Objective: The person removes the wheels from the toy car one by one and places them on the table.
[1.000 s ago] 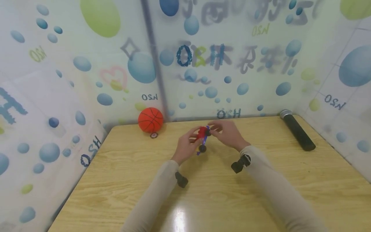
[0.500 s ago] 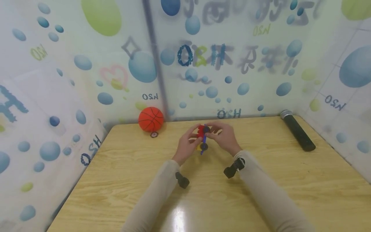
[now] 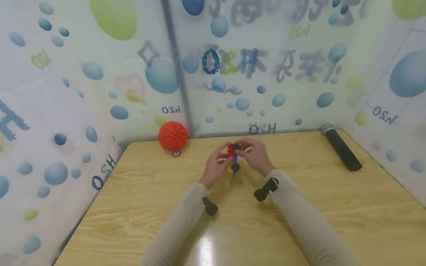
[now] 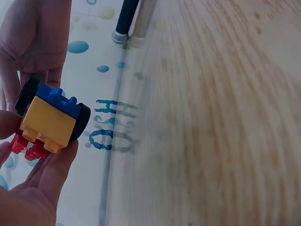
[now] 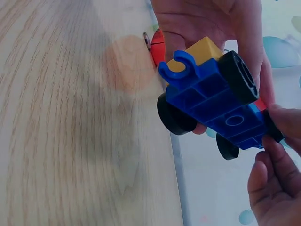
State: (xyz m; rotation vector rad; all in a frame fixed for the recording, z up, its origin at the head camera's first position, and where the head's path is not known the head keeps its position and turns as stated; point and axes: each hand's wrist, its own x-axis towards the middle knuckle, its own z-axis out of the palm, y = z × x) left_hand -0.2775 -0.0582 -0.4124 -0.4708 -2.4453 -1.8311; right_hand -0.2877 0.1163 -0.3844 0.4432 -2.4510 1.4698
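Over the tabletop [image 3: 239, 232], the toy car [image 5: 214, 101] is being held aloft: its red block [image 3: 230, 150] is being grasped by the left grip [image 3: 215, 169], its farther wheeled end is being pinched by the right grip [image 3: 255, 154]. By uneven pulling, the car could be getting separated. Farther, a red ball [image 3: 172, 136] is being supported.

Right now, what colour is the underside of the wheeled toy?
The wheeled toy's underside is blue; it shows best in the right wrist view.

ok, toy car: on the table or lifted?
Lifted: toy car is clear of the table in the right wrist view, underside exposed, left hand and right hand holding it.
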